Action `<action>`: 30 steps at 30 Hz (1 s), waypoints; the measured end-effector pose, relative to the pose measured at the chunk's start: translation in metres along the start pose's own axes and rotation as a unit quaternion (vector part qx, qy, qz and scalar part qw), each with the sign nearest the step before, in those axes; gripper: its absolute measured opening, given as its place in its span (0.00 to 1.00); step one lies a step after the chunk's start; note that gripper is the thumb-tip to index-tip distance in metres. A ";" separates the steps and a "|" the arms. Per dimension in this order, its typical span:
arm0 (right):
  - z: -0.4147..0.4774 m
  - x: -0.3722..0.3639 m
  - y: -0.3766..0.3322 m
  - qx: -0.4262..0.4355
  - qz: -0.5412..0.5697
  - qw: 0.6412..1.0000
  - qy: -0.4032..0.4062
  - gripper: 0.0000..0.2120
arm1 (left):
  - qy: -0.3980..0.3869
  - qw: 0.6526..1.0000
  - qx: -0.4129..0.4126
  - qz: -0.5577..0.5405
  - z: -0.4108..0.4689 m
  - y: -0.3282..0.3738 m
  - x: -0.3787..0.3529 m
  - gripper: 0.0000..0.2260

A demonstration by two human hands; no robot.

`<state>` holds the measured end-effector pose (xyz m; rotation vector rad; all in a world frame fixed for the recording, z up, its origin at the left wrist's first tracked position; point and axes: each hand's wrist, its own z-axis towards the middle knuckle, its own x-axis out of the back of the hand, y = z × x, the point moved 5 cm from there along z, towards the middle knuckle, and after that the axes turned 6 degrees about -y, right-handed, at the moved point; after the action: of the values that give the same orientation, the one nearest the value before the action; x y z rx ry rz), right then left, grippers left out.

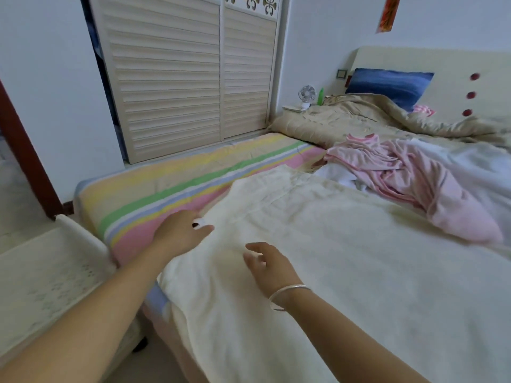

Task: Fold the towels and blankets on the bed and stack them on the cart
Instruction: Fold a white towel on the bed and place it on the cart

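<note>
A large cream blanket lies spread over the near half of the bed, which has a striped sheet. My left hand reaches to the blanket's left edge, and its fingers pinch the cloth there. My right hand, with a silver bangle on the wrist, hovers just above the blanket with loosely curled fingers and holds nothing. A crumpled pink towel lies further back on the right, beside white cloth. The white cart stands at the lower left, against the bed's corner.
A beige quilt and a blue pillow lie at the head of the bed. A small fan and a green bottle stand on the bedside table. A slatted wardrobe stands behind the bed.
</note>
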<state>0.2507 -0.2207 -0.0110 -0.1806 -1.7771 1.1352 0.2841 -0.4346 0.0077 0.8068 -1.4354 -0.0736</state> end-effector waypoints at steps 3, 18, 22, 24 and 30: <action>-0.042 0.026 0.014 -0.120 0.282 0.952 0.019 0.18 | -0.039 0.997 -0.063 -0.006 -0.044 0.069 -0.026 0.09; -0.463 0.253 0.244 -0.366 0.254 0.837 0.317 0.10 | -0.472 0.799 -0.362 -0.087 -0.350 0.399 -0.251 0.11; -0.618 0.287 0.287 -0.438 0.199 0.769 0.421 0.11 | -0.450 0.791 -0.412 -0.046 -0.397 0.438 -0.291 0.08; -0.664 0.288 0.298 -0.465 0.158 0.752 0.440 0.12 | -0.432 0.798 -0.420 -0.033 -0.406 0.450 -0.302 0.08; -0.680 0.267 0.314 -0.478 0.066 0.748 0.456 0.18 | -0.362 0.832 -0.420 0.012 -0.398 0.466 -0.327 0.07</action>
<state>0.5409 0.5198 -0.0200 -1.2607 -1.2405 -0.0037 0.3862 0.2526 0.0085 -0.0152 -1.8703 -1.0178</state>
